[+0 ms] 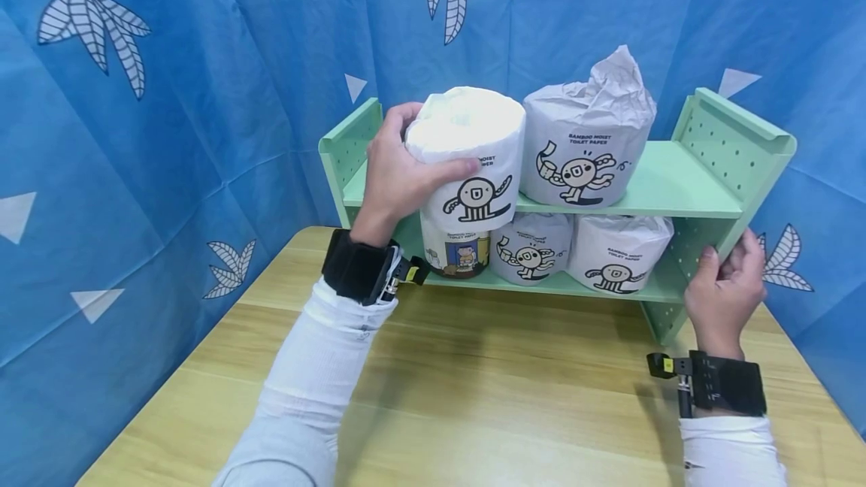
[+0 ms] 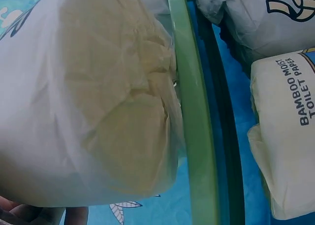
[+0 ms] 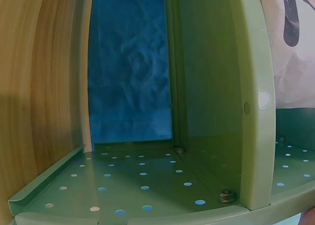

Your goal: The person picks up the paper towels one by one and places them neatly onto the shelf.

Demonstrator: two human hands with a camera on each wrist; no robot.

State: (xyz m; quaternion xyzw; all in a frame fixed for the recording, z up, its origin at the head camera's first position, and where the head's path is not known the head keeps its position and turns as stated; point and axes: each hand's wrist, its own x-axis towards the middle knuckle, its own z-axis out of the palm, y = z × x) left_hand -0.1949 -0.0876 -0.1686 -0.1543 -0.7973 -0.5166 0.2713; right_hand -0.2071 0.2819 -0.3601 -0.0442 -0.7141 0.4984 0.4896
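Behind, blue curtain (image 1: 203, 96); wooden table (image 1: 487, 397).

Both arms wear long white sleeves, the left sleeve (image 1: 304, 382) wrinkled along the forearm. Each wrist carries a broad black band: the left band (image 1: 357, 267) at 9 o'clock, the right band (image 1: 731, 383) at 4 o'clock. A small black-and-yellow clip juts from each. The hands are bare.

I read "BAMBOO MOIST TOILET PAPER" on the wrapped roll (image 1: 587, 143) on my upper shelf and the lower roll (image 2: 288, 136).
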